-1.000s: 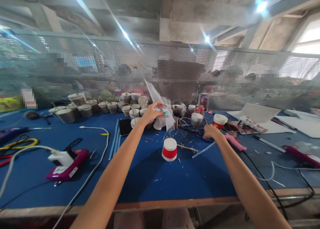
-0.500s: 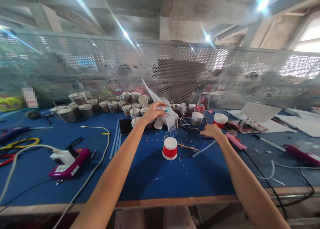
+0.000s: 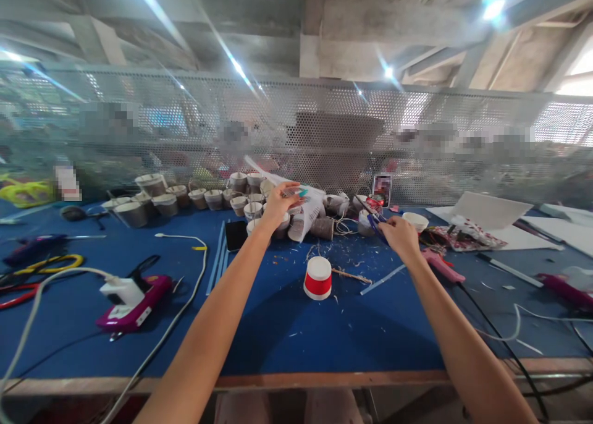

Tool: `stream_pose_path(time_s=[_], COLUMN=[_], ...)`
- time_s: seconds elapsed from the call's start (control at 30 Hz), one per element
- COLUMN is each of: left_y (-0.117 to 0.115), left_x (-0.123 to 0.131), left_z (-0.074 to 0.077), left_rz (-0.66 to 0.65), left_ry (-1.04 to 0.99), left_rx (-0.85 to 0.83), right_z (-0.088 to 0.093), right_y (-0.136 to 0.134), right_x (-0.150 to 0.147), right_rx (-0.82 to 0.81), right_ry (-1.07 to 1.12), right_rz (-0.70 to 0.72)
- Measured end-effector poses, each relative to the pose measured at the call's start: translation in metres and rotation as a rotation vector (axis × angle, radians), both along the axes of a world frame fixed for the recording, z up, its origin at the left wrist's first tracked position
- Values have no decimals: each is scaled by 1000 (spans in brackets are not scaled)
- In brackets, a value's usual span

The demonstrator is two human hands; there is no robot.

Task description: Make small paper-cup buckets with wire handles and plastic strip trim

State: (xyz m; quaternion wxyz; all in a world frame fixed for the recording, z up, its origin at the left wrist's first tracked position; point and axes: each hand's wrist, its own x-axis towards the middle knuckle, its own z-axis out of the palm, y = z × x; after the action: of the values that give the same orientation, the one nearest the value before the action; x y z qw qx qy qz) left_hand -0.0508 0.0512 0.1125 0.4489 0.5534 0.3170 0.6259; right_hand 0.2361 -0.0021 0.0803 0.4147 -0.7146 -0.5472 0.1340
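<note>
My left hand pinches a thin white ribbed sheet, raised above the small cups behind it. One end of the sheet points up to the left and the other hangs toward the table. My right hand is closed on blue-handled scissors, their blades pointing up and left. Between my forearms a white cup with a red band stands upside down on the blue table. A second white cup is partly hidden behind my right hand.
Many grey cups crowd the back left. A phone and pale strips lie left of centre. Purple power strips with cables are at both sides. A pink glue gun lies right. A mesh partition stands behind.
My right hand has lifted the scissors off the table, and their blades now point upward. The white sheet has tilted, its upper tip shifting left and lower.
</note>
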Motion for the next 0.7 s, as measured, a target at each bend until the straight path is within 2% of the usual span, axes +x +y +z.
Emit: stream_pose_path(time_s=[0.1,0.27,0.4,0.53,0.7], left_y=[0,-8,-17,-18,-10], left_x=[0,1,0,-2,-5], left_z=[4,15,21,19,14], left_rz=[26,93,54,24,-5], left_ry=[-89,8,145,195,191], left_rx=[6,137,171,146,149], right_z=[-11,-18,-15,-20,-30], right_y=[7,2,-10,-12,-15], right_x=[-12,-37,-45,-46,-47], right_rx=[151,177,104,23,-45], right_ry=[385,570,729,684,605], right_rz=[215,489,752,941,979])
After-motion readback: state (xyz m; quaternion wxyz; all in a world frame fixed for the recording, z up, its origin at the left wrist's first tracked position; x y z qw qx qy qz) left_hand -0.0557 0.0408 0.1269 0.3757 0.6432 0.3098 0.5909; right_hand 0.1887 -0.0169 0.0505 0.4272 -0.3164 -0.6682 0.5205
